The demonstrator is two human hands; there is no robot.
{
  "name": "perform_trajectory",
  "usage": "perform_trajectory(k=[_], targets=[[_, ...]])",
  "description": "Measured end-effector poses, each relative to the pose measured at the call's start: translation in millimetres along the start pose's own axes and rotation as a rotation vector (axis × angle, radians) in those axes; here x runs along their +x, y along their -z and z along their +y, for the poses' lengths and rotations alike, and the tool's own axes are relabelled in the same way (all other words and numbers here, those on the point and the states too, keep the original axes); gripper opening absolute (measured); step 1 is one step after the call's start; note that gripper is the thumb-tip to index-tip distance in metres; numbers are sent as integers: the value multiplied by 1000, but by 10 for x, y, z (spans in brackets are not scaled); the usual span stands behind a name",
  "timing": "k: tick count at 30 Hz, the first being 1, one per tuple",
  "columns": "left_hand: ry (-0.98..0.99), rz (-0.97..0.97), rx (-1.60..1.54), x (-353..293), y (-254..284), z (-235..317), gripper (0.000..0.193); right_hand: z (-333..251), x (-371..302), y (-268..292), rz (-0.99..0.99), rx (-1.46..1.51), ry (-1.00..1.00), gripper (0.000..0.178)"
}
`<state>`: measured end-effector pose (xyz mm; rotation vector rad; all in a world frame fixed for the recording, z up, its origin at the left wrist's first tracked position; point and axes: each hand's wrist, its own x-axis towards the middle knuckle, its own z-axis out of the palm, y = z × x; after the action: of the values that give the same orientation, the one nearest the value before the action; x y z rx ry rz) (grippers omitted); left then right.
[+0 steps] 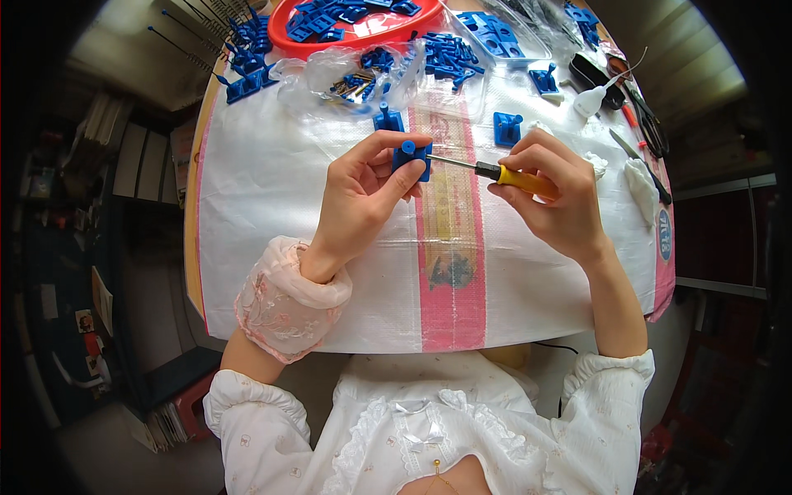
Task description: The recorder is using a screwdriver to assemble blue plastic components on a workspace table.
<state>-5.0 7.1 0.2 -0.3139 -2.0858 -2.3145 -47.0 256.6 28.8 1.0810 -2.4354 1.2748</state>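
My left hand (370,183) pinches a small blue plastic bracket (411,154) with a round knob on top. In my right hand (551,186) is a screwdriver (528,180) with a yellow and black handle. Its metal shaft points left, and the tip meets the right side of the bracket; the exact contact is too small to make out. Just behind my left hand stands another blue bracket (387,118). A similar blue piece (507,129) lies beyond my right hand's fingers.
A red basin (305,48) of blue parts stands at the back. Before it lie a clear bag (313,95) with brass-coloured pieces and a pile of blue pins (452,59). Blue pieces with springs (247,82) sit far left. Right are a white squeeze bottle (588,102) and scissors (652,130).
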Motion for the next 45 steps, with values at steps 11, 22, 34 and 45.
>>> perform_trajectory(k=[11,22,34,45], targets=[[-84,-34,88,-15,-2,9,27,-7,-14,44,-159,454,-533,13],[-26,-35,15,-3,-2,14,26,24,13,68,-241,459,-526,24],[-12,-4,-47,12,20,-19,25,-85,-34,20,-19,-90,20,24],[-60,-8,-32,4,13,-10,26,-89,31,95,-212,469,-572,16]])
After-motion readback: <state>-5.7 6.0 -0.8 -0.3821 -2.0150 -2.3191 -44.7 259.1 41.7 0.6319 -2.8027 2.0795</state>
